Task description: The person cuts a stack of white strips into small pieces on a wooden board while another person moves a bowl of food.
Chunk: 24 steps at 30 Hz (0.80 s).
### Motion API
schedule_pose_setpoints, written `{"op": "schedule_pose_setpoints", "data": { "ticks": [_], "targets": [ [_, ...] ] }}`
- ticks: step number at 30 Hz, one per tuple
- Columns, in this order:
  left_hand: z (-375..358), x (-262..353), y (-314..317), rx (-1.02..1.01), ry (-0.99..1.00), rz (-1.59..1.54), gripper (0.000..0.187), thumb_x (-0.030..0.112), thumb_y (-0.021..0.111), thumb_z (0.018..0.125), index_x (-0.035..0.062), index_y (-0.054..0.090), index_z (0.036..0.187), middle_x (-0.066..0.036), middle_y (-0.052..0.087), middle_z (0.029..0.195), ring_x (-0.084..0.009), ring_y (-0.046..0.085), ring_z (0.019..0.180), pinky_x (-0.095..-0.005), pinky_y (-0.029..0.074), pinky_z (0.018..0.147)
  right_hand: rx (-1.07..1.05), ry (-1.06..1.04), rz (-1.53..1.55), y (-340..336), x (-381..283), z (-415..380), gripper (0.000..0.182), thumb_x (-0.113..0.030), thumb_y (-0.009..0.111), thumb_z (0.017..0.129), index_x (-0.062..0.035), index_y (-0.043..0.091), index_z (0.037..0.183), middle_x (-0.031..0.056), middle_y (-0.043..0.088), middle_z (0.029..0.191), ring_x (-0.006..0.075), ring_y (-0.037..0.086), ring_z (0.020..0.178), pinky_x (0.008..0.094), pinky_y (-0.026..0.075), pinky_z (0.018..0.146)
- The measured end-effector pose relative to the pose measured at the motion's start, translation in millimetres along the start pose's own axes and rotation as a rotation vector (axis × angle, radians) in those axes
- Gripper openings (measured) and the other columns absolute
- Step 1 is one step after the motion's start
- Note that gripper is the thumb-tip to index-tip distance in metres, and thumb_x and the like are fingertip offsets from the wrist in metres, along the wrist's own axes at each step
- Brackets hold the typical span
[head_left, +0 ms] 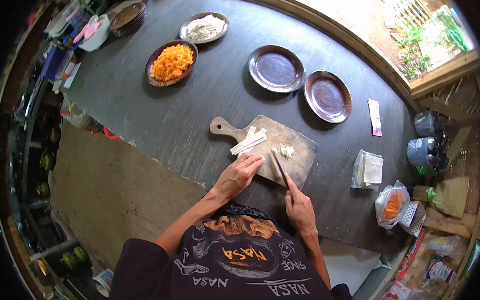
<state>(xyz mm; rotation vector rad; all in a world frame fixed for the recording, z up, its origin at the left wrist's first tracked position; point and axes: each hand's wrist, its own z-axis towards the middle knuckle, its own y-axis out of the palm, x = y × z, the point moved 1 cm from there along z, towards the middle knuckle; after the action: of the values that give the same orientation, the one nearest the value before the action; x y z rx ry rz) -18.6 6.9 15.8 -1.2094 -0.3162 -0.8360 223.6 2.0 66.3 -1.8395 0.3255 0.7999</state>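
Observation:
A wooden cutting board [300, 163] with a handle lies near the table's front edge. My right hand [300, 205] is closed round the handle of a knife [280, 167], its blade resting over the board. My left hand [240, 174] has its fingers bunched on the board's near edge, left of the blade, pressing on a pale strip mostly hidden under the fingertips. Several flat white strips [250, 142] lie crossed just beyond that hand. To the right of the knife tip sits a small heap of thin white slivers [287, 151].
Beyond the board stand two brown plates [276, 69] [328, 97]. Farther left are a bowl of chopped orange pieces [171, 63] and a bowl of white powder [205, 28]. At right lie a stack of white sheets [372, 170] and a bag of carrots [393, 205].

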Motion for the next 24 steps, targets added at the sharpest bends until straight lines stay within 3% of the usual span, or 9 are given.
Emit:
{"op": "schedule_pose_setpoints", "data": {
  "ticks": [10, 17, 20, 22, 24],
  "targets": [
    [22.6, -8.4, 6.6, -0.026, 0.057, -0.016, 0.038, -0.006, 0.070, 0.088, -0.0034, 0.068, 0.126, -0.015, 0.071, 0.125, -0.0325, 0.065, 0.118, -0.0415, 0.054, 0.105, 0.148, 0.036, -0.015, -1.9, 4.2, 0.2, 0.058, -0.009, 0.053, 0.102, -0.0151, 0.047, 0.159, 0.0316, 0.069, 0.093, 0.0492, 0.068, 0.085, 0.0555, 0.052, 0.079],
    [25.7, -12.3, 16.2, 0.022, 0.065, 0.031, 0.036, -0.004, 0.070, 0.089, -0.0014, 0.070, 0.125, -0.012, 0.071, 0.125, -0.0311, 0.065, 0.119, -0.0418, 0.053, 0.106, 0.125, -0.004, 0.017, 4.0, -3.9, 2.0, 0.057, -0.009, 0.055, 0.102, -0.0131, 0.048, 0.158, 0.0302, 0.069, 0.096, 0.0466, 0.069, 0.086, 0.0544, 0.053, 0.079],
    [22.5, -9.0, 14.1, 0.033, 0.084, 0.104, 0.034, 0.002, 0.070, 0.091, -0.0011, 0.070, 0.124, -0.012, 0.069, 0.125, -0.0295, 0.064, 0.119, -0.0418, 0.052, 0.106, 0.106, -0.016, -0.010, 10.8, -0.5, 2.8, 0.058, -0.009, 0.056, 0.101, -0.0148, 0.048, 0.158, 0.0283, 0.070, 0.099, 0.0452, 0.070, 0.088, 0.0535, 0.054, 0.080],
    [22.7, -6.8, 16.0, 0.059, 0.056, 0.118, 0.034, 0.002, 0.072, 0.091, 0.0009, 0.071, 0.125, -0.011, 0.072, 0.125, -0.0284, 0.066, 0.118, -0.0425, 0.052, 0.107, 0.096, -0.064, -0.077, 12.8, 3.8, 3.5, 0.062, -0.012, 0.058, 0.100, -0.0213, 0.045, 0.161, 0.0203, 0.070, 0.095, 0.0420, 0.071, 0.084, 0.0532, 0.058, 0.079],
    [23.1, -5.9, 16.6, 0.058, 0.050, 0.115, 0.034, 0.003, 0.072, 0.091, 0.0008, 0.071, 0.125, -0.011, 0.072, 0.125, -0.0283, 0.066, 0.118, -0.0424, 0.051, 0.108, 0.093, -0.065, -0.069, 11.2, 5.2, 3.5, 0.062, -0.013, 0.058, 0.100, -0.0220, 0.045, 0.160, 0.0202, 0.070, 0.095, 0.0422, 0.071, 0.084, 0.0532, 0.058, 0.079]
  ]
}}
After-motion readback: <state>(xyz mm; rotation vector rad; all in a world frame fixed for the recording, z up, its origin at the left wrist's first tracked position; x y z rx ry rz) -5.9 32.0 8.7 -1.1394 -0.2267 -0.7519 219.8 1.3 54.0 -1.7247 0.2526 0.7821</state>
